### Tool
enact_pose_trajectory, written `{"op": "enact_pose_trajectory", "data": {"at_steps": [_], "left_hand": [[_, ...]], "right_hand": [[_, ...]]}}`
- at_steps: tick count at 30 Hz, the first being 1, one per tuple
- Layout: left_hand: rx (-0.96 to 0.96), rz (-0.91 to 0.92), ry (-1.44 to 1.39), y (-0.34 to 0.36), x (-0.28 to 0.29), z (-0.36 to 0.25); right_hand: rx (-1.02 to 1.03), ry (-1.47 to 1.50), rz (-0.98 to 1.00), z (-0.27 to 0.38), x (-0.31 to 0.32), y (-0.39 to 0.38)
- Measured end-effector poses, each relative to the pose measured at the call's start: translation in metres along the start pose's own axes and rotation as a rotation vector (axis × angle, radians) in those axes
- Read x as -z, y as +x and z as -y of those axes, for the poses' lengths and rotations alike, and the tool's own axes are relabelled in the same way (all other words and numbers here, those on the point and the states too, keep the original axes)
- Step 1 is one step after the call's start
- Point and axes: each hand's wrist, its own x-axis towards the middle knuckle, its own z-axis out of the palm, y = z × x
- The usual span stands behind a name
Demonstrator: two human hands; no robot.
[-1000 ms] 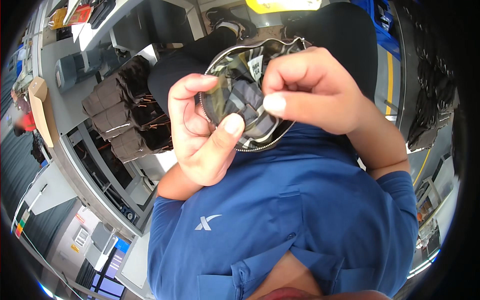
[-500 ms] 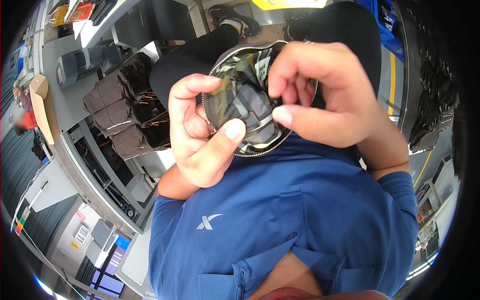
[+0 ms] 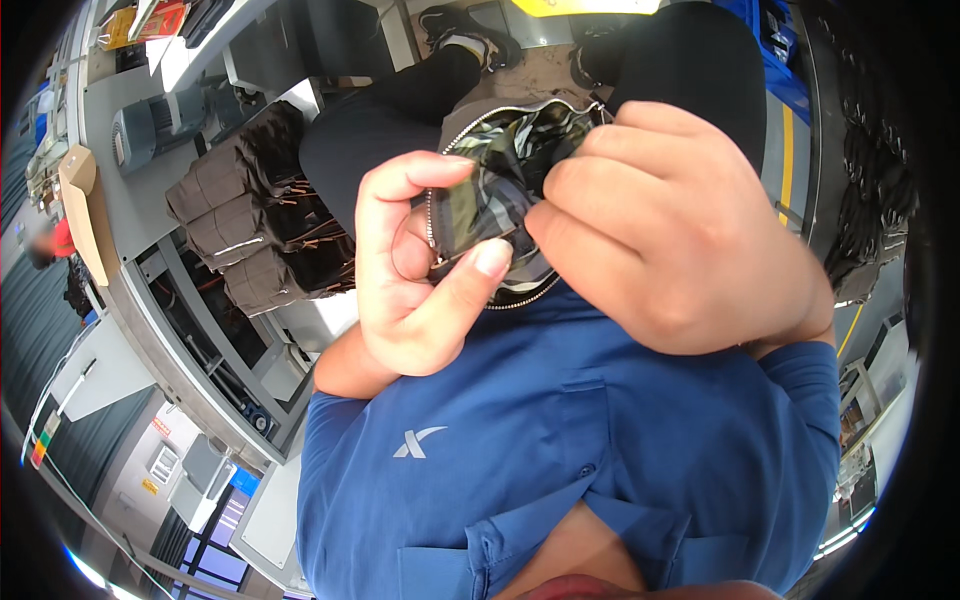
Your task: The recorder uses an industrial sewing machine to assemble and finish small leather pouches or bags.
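An open round zippered pouch (image 3: 478,200) with a dark camouflage-patterned lining is held above my lap. My left hand (image 3: 405,280) grips its left side, fingers curled round the rim and thumb pressed on the lower front edge. My right hand (image 3: 650,225) is curled at the right side of the opening, its fingertips tucked inside the pouch; what they hold is hidden. A metal zipper runs round the rim. My black-trousered legs lie behind the pouch.
Stacked dark fabric bags (image 3: 220,210) lie at the left beside grey machinery (image 3: 150,135). A cardboard piece (image 3: 88,210) stands farther left, with a person in red (image 3: 62,238) beyond. Dark items (image 3: 865,190) hang at the right, below a blue bin (image 3: 770,40). A yellow sheet (image 3: 585,5) is at the top.
My right hand has moved down and rightward, rotated, and its fingers have curled over the pouch's opening. My left hand and the pouch have shifted slightly right.
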Motion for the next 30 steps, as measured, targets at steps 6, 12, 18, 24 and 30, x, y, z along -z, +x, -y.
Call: {"op": "enact_pose_trajectory", "data": {"at_steps": [6,12,18,24,30], "left_hand": [[0.203,0.078,0.057,0.002,0.004,-0.012],[0.211,0.168,0.082,0.005,0.004,-0.006],[0.257,0.103,-0.017,0.010,0.002,-0.009],[0.233,0.161,-0.072,0.013,0.008,-0.005],[0.136,-0.008,-0.137,0.012,0.005,0.000]], "right_hand": [[0.070,0.062,-0.013,-0.002,-0.005,-0.001],[0.041,0.062,0.200,0.000,0.002,-0.002],[0.158,-0.131,0.063,0.004,-0.017,-0.004],[0.121,-0.001,0.018,-0.010,-0.014,-0.009],[-0.255,0.287,-0.149,-0.029,-0.022,-0.010]]}}
